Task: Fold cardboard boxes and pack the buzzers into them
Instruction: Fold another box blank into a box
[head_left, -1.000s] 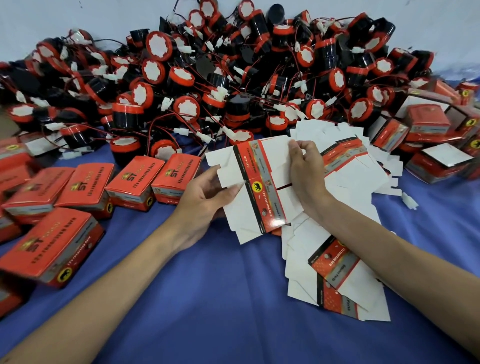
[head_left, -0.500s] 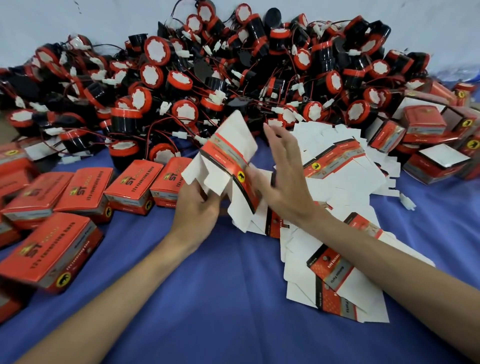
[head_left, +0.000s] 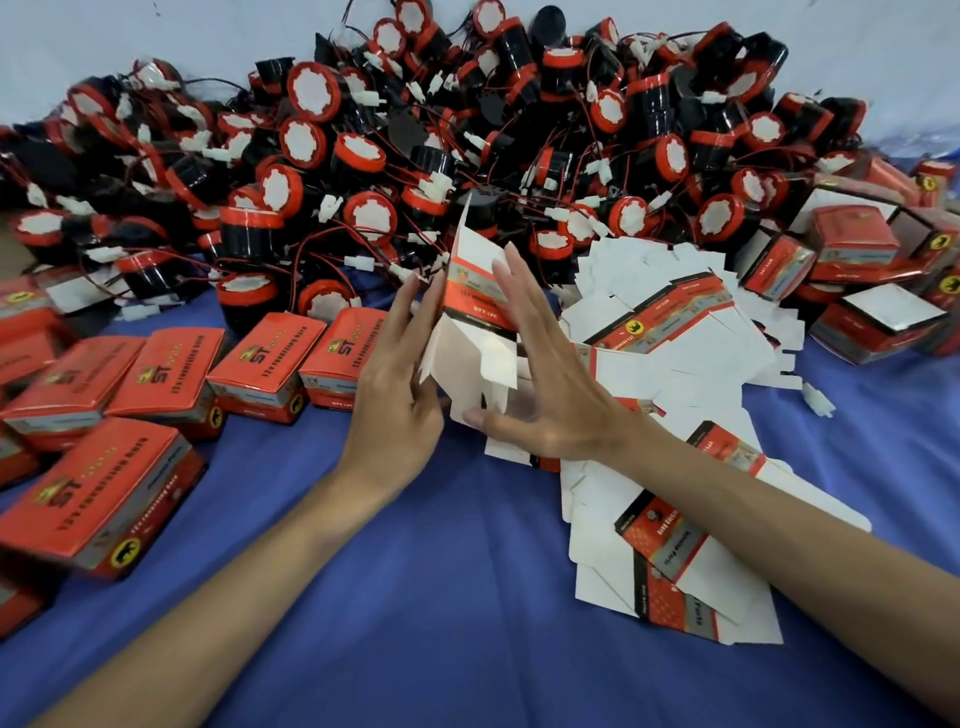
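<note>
Blue cloth (head_left: 415, 571), carton (head_left: 470, 312) now upright

Bare forearms (head_left: 270, 540) run to the left hand (head_left: 397, 400) and right hand (head_left: 553, 400), both slender with longish nails.

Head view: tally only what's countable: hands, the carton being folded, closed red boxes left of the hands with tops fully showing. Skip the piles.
Bare hands: 2 (left hand, right hand)
Half-folded red-and-white cardboard carton pressed between them: 1
Closed red cardboard boxes, whole top showing: 5
Total: 8
</note>
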